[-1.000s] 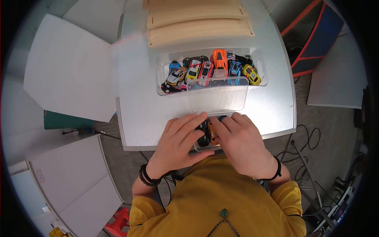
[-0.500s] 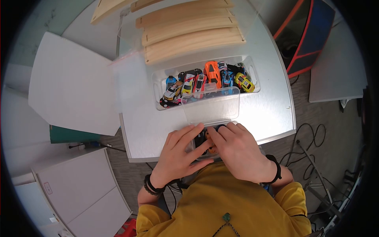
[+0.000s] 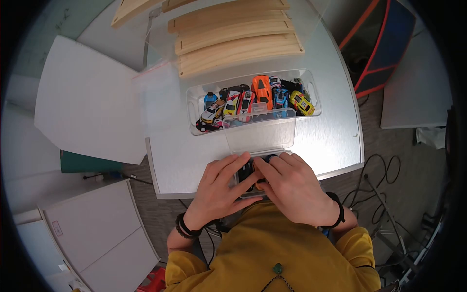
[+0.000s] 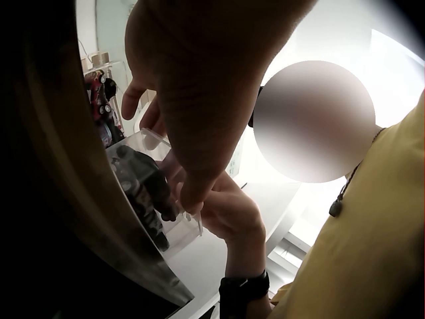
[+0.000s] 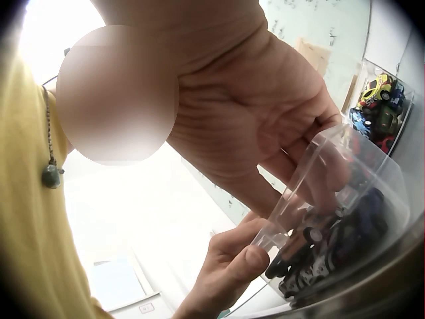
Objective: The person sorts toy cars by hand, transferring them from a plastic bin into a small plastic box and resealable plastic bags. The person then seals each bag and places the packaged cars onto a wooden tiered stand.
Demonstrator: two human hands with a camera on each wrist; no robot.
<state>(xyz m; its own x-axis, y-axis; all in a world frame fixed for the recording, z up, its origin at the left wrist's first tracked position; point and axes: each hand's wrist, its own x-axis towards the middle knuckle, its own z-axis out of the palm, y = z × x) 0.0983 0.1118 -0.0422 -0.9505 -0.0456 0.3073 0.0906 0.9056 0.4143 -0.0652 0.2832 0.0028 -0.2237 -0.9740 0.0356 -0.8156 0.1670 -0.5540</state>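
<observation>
A small clear plastic box [image 5: 392,178] stands at the table's front edge, its clear lid [image 3: 262,134] tipped back and open. Inside lie a black toy car [image 3: 244,172], an orange toy car [image 3: 259,186] and a dark blue piece [image 3: 268,157], partly covered by fingers. My left hand [image 3: 219,187] grips the box from the left, fingers at the far rim and thumb at the near side. From the right, my right hand [image 3: 294,190] reaches down into it, fingertips on the toy cars. Whether those fingers pinch a car, I cannot tell.
Behind the lid, a long clear tray [image 3: 190,108] holds several toy cars, among them a bright orange one [image 3: 261,89] and a yellow one [image 3: 302,102]. Curved wooden slats [image 3: 238,49] lie farther back. A clear plastic bag [image 3: 151,92] is at the left.
The head view has shifted, so the table and box sit lower in it. My right thumb and fingers now cover more of the orange toy car; my left hand keeps its hold on the box.
</observation>
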